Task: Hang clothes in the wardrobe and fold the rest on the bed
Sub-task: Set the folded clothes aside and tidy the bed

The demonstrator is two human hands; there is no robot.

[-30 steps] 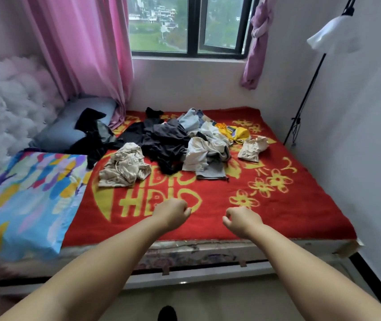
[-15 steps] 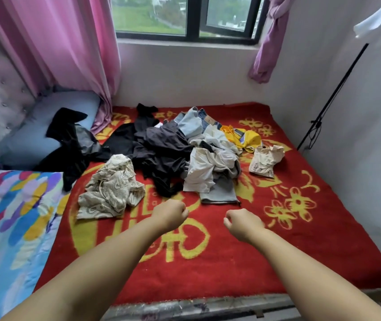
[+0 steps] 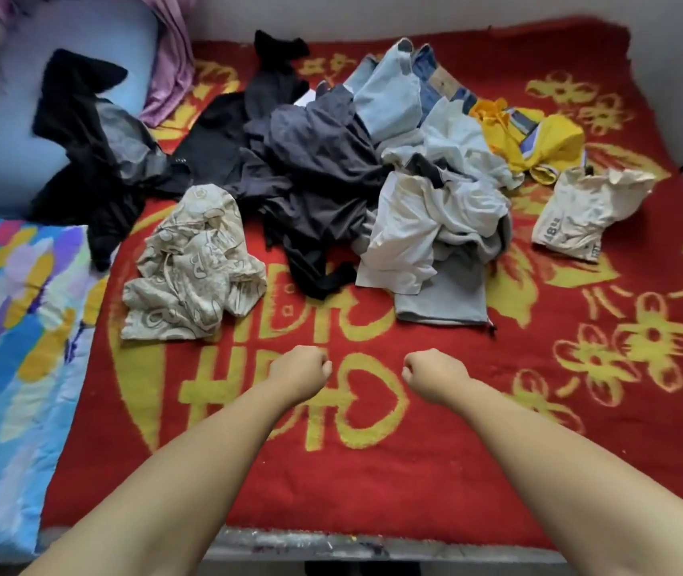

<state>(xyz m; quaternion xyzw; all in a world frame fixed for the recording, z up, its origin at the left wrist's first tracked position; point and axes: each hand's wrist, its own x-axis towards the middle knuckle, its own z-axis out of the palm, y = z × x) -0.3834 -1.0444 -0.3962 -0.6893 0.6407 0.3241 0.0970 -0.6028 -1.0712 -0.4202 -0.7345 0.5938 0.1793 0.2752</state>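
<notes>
Both arms reach out over the near part of the bed (image 3: 435, 484), which is covered by a red blanket with yellow flowers and letters. The left hand (image 3: 300, 374) and right hand (image 3: 435, 376) are curled into fists, holding nothing, close together. Beyond them lies a heap of clothes (image 3: 331, 168): a beige patterned piece (image 3: 194, 264) at left, dark ones in the middle, white and grey ones (image 3: 431, 226) at right, a yellow piece (image 3: 539, 143) farther off. A colourful quilt (image 3: 11, 347) lies at left.

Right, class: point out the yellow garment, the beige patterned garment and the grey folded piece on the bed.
yellow garment (image 3: 556, 145): head view, on its bright yellow right half.
beige patterned garment (image 3: 194, 264): head view, on its crumpled middle.
grey folded piece (image 3: 441, 303): head view, on its flat lower part, below the white clothes.
</notes>
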